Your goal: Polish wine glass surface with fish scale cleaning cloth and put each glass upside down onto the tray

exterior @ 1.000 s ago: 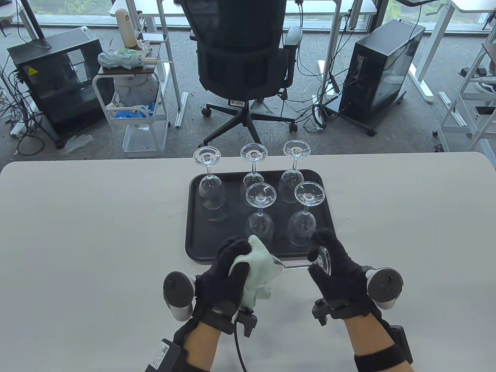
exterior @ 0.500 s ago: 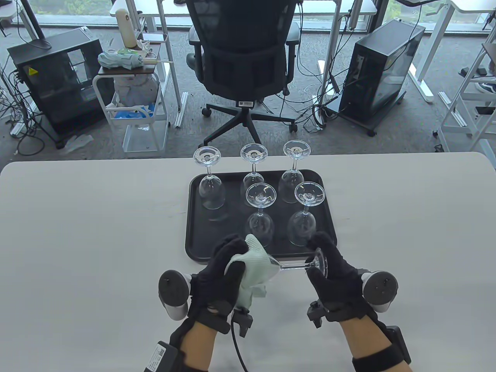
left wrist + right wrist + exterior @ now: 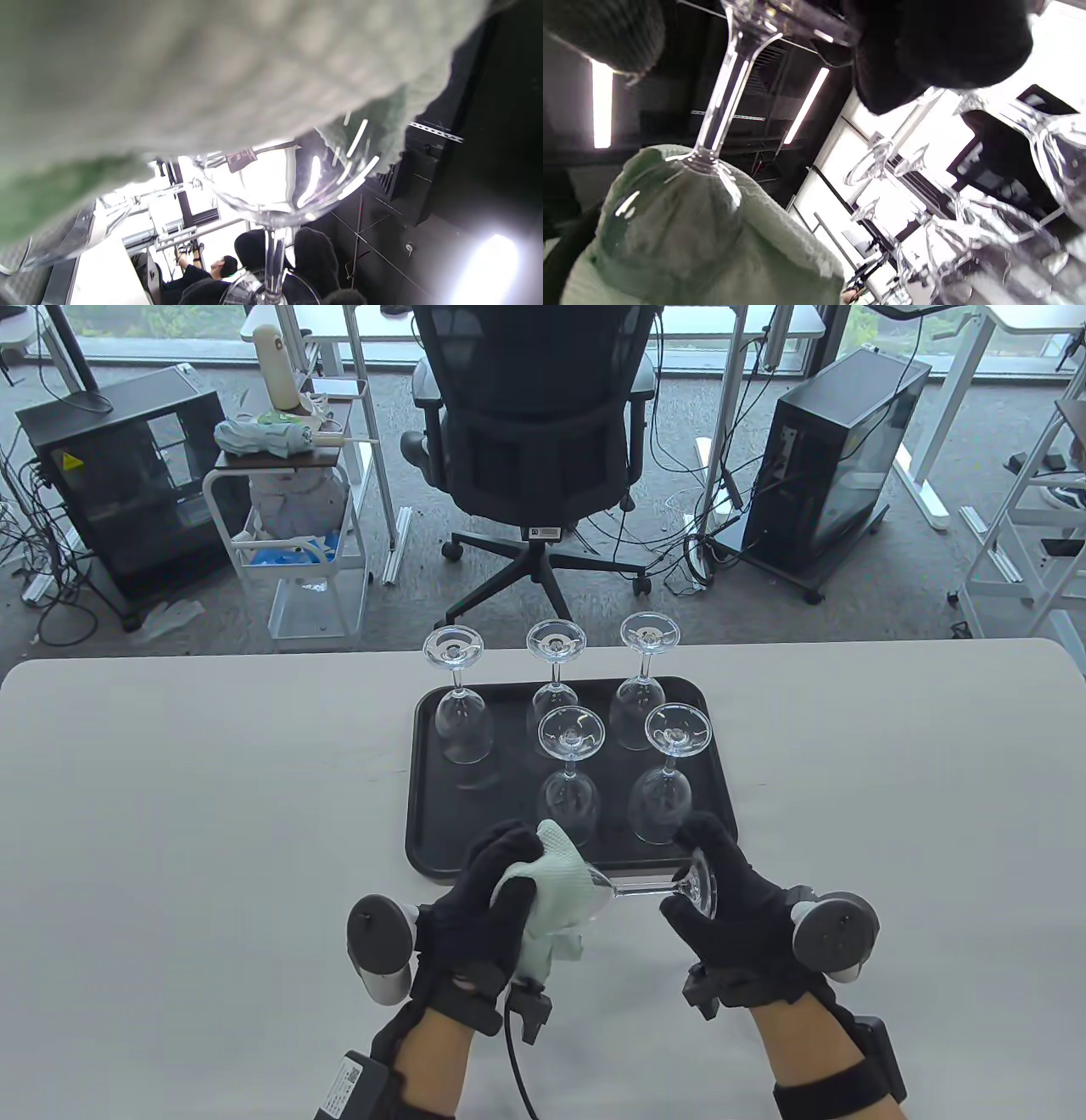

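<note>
Glass (image 3: 645, 887) held sideways, cloth (image 3: 560, 882) wrapping bowl

Five glasses (image 3: 462, 712) stood upside down on one tray (image 3: 433, 823). One more glass (image 3: 653, 887), one cloth (image 3: 560, 891), two hands (image 3: 488, 912).

Tray (image 3: 424, 806): centre of frame, on table (image 3: 170, 814). Five inverted glasses on it: three in upper row (image 3: 556, 691), two in lower row (image 3: 570, 789). Sixth glass (image 3: 645, 888): sideways below tray's lower edge, between left hand (image 3: 488, 908) with cloth (image 3: 560, 891) and right hand (image 3: 730, 899). Chair (image 3: 530, 432): upper centre, beyond table.
</note>
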Action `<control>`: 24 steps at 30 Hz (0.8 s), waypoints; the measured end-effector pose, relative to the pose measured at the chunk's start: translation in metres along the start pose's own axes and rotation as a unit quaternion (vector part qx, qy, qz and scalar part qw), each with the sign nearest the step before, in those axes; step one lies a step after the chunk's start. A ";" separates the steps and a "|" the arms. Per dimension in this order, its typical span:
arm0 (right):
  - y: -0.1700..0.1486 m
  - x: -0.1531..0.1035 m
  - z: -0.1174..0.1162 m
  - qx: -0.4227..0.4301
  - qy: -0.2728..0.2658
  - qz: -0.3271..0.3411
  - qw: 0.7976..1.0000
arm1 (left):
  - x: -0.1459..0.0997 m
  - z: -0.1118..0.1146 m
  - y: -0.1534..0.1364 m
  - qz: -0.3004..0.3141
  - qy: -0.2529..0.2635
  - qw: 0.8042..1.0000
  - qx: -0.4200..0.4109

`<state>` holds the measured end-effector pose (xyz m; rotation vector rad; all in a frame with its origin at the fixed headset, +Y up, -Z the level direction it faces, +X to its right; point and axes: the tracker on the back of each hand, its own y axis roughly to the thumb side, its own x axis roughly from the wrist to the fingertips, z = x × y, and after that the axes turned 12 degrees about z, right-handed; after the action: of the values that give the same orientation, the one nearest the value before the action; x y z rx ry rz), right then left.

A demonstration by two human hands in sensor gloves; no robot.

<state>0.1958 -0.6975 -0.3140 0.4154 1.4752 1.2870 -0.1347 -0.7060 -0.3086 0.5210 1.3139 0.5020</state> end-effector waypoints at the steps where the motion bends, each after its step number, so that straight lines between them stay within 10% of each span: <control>1: 0.002 0.000 0.001 -0.016 -0.007 0.012 1.000 | 0.000 0.000 -0.001 -0.005 -0.002 1.000 -0.005; 8: -0.015 -0.008 -0.010 0.182 0.005 -0.236 0.955 | -0.001 0.005 0.007 0.066 0.002 0.995 0.072; 15: 0.002 -0.001 -0.002 -0.017 -0.007 0.010 1.000 | -0.002 -0.004 -0.008 -0.019 0.006 0.999 -0.033; 22: -0.009 -0.004 -0.006 0.123 0.013 -0.185 0.975 | -0.002 0.002 -0.004 0.036 0.005 0.999 0.036; 24: -0.008 -0.004 -0.007 0.109 0.012 -0.151 0.982 | -0.001 -0.001 -0.006 0.032 0.005 0.999 0.028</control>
<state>0.1945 -0.7064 -0.3206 0.3036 1.6354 0.8964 -0.1354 -0.7108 -0.3118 0.6089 1.3275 0.5218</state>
